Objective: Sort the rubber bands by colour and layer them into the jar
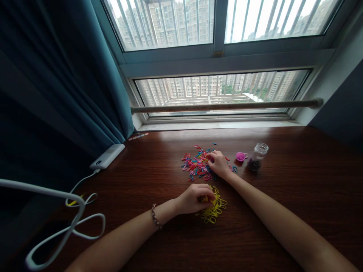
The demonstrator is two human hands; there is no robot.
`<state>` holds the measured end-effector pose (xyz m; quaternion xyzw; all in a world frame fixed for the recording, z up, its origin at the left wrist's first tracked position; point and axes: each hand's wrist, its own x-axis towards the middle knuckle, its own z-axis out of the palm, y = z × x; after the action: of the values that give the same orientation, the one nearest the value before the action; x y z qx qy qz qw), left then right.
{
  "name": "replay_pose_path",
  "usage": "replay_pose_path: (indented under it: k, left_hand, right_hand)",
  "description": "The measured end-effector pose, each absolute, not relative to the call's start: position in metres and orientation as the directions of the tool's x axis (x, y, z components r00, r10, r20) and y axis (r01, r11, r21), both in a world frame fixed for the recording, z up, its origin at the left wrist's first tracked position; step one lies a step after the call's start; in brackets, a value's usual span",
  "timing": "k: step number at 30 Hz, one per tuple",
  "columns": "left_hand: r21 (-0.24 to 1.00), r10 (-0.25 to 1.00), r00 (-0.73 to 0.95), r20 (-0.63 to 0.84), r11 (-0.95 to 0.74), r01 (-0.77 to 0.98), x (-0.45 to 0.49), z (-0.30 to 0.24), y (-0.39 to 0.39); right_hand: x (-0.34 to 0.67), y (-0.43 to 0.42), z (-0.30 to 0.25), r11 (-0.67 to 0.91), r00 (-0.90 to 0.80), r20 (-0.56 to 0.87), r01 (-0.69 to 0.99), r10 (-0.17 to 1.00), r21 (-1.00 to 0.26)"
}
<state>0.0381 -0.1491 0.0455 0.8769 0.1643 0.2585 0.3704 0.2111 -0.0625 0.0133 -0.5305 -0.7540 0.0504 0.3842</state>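
My left hand (pixel 194 199), with a beaded bracelet (pixel 155 217) on its wrist, rests over a pile of yellow rubber bands (pixel 217 206). Its fingers are curved, with a gap between thumb and fingertips, and they cover the pile's left part. Farther back, my right hand (pixel 219 164) reaches into a loose heap of small rubber bands (pixel 195 165), mostly red, pink and blue. Thumb and index finger are bent close together at the heap's right side. Whatever lies between these fingertips is too small to make out.
Right of the heap are a pink cup-shaped piece (pixel 240 156) and a clear jar (pixel 260 150) with dark contents. A white device (pixel 107 156) with a white cable (pixel 85 237) lies at left, by a blue curtain (pixel 113 94). The wooden surface (pixel 297 170) meets a window behind.
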Motion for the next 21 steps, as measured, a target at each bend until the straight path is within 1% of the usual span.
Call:
replay_pose_path:
  k: [4, 7, 10, 13, 14, 16, 18, 21]
  left_hand:
    - [0.656, 0.43, 0.816, 0.386, -0.75, 0.084, 0.037, 0.042, -0.147]
    - [0.625, 0.447, 0.8, 0.399, -0.772, 0.119, 0.034, 0.043, -0.143]
    - [0.584, 0.535, 0.72, 0.442, -0.781, 0.221, 0.027, 0.046, -0.131]
    - [0.507, 0.642, 0.555, 0.53, -0.764, 0.399, 0.018, 0.05, -0.11]
    - [0.47, 0.655, 0.513, 0.554, -0.756, 0.457, 0.015, 0.051, -0.102]
    - [0.373, 0.647, 0.489, 0.585, -0.75, 0.546, 0.013, 0.052, -0.084]
    - [0.273, 0.636, 0.522, 0.568, -0.744, 0.61, 0.013, 0.05, -0.068]
    - [0.153, 0.617, 0.589, 0.521, -0.747, 0.647, 0.018, 0.043, -0.051]
  right_hand:
    - [0.212, -0.062, 0.012, 0.422, -0.121, 0.531, 0.76, 0.839, -0.494]
    - [0.212, -0.062, 0.011, 0.445, -0.142, 0.529, 0.739, 0.837, -0.506]
    - [0.211, -0.062, 0.011, 0.478, -0.196, 0.521, 0.731, 0.83, -0.487]
    - [0.21, -0.062, 0.01, 0.481, -0.219, 0.508, 0.74, 0.833, -0.47]
    - [0.21, -0.061, 0.01, 0.479, -0.215, 0.509, 0.741, 0.833, -0.471]
    - [0.21, -0.06, 0.01, 0.478, -0.2, 0.522, 0.736, 0.829, -0.478]
    - [0.21, -0.059, 0.01, 0.479, -0.177, 0.541, 0.729, 0.822, -0.489]
    - [0.211, -0.059, 0.011, 0.464, -0.104, 0.581, 0.72, 0.807, -0.516]
